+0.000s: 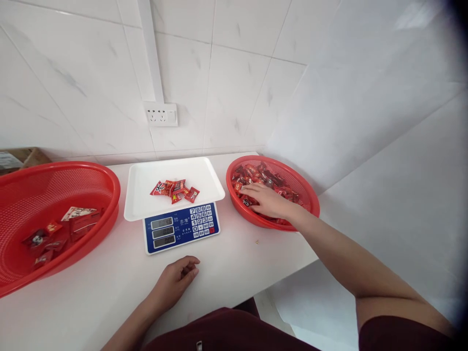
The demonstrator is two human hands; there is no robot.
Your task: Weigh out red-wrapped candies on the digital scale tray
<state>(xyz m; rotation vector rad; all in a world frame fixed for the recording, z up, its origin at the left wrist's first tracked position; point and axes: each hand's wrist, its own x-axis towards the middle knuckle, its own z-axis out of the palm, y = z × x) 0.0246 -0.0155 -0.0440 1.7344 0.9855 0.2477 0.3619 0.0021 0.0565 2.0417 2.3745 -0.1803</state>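
Note:
My right hand (pixel 265 199) reaches into the right red basket (pixel 309 192) and lies palm down on the red wrapped candies (pixel 268 176), fingers stretched over them; whether it grips one is hidden. My left hand (pixel 175 279) rests on the white counter (pixel 226 263) just in front of the scale, fingers loosely curled, holding nothing. The blue-faced scale (pixel 182 226) carries a white tray (pixel 146 195) with a small heap of red candies (pixel 175 189) on it.
A larger red basket (pixel 106 195) at the left holds several red packets (pixel 62 229). A cardboard box (pixel 22 157) sits behind it. A wall socket (pixel 161 114) is above the scale. The counter's edge drops off at the right front.

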